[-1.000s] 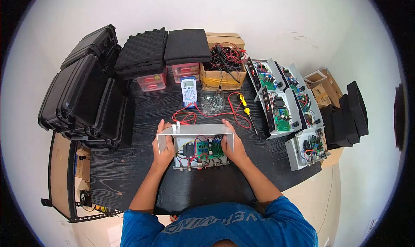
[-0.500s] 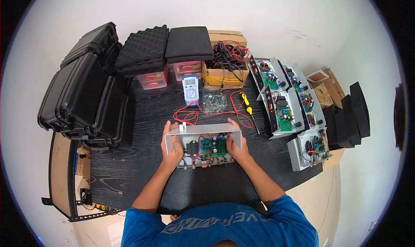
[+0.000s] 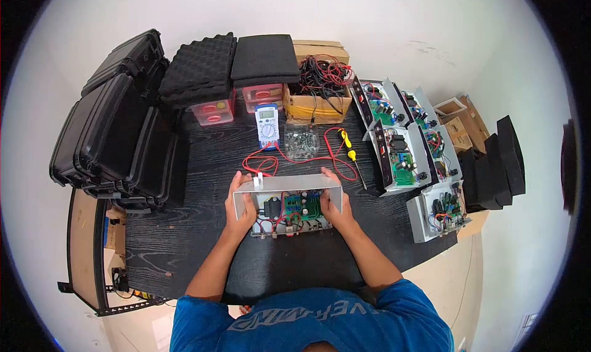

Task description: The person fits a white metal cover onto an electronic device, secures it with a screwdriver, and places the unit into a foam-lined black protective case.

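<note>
Between my hands is an open grey metal enclosure (image 3: 289,183), its inside facing me. A green circuit board (image 3: 297,206), a black transformer-like block and red and black wires sit in it. My left hand (image 3: 244,205) wraps its left end, thumb on the inner side. Around the right end my right hand (image 3: 337,208) is closed, with fingers partly hidden behind the wall. Just beyond the enclosure lie a multimeter (image 3: 267,127) with red leads, a clear box of small screws (image 3: 301,141) and a yellow-handled screwdriver (image 3: 351,155).
Several similar open enclosures (image 3: 397,158) stand at the right, beside black foam pieces (image 3: 492,170). Black hard cases (image 3: 101,124) are stacked at the left. At the back are foam sheets (image 3: 265,57) on pink drawers and a cardboard box (image 3: 315,107) of cables.
The whole view has shifted slightly. Both hands keep the same hold on the enclosure, which stays in nearly the same place.
</note>
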Demonstrator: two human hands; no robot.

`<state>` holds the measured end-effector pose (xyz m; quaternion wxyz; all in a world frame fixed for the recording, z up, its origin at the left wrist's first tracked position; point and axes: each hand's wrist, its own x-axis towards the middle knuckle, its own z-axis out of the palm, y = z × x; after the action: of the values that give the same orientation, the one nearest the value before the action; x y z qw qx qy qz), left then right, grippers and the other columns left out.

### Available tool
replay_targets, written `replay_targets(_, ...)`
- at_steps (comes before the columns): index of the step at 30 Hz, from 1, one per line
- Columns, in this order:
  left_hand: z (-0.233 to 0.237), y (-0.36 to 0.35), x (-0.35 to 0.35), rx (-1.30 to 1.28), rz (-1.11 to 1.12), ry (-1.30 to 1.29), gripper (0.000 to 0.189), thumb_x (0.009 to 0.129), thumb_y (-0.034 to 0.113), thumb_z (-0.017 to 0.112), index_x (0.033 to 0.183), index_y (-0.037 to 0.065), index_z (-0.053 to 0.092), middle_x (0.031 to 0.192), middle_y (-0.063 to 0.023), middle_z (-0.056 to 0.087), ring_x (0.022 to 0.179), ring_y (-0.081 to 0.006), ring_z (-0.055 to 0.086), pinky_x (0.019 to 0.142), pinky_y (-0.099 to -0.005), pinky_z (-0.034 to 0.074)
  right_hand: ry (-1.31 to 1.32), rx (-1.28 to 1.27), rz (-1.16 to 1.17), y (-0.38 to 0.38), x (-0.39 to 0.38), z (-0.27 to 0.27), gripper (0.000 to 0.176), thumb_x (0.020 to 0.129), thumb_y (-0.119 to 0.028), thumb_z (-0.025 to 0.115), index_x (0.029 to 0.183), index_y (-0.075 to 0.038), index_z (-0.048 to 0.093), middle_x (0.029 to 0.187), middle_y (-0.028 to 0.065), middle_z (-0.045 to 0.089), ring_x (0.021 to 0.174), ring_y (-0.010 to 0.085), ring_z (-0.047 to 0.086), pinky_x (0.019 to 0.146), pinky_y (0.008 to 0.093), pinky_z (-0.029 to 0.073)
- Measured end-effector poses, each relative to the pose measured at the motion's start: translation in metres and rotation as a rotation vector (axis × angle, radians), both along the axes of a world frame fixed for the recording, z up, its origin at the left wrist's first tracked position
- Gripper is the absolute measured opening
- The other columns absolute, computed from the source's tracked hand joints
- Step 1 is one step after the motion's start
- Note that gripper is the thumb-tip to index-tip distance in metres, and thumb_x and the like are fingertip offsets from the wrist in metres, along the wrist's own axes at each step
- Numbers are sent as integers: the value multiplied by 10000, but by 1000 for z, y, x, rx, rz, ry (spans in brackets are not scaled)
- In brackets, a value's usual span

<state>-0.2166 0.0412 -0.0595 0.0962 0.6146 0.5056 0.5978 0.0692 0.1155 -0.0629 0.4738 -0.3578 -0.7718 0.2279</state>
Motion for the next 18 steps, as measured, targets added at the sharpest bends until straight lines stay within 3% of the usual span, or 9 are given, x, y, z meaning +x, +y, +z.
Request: replay_targets(18, -8, 0, -9, -19, 18, 50, 567, 1077, 127, 531, 1576, -98, 386, 1323, -269, 662, 1229, -370, 690, 1045, -435, 544, -83, -55, -15, 0, 1, -1, 661, 941, 72, 571, 1559, -98, 408, 1509, 222, 586, 1165, 504, 679, 905, 505, 590)
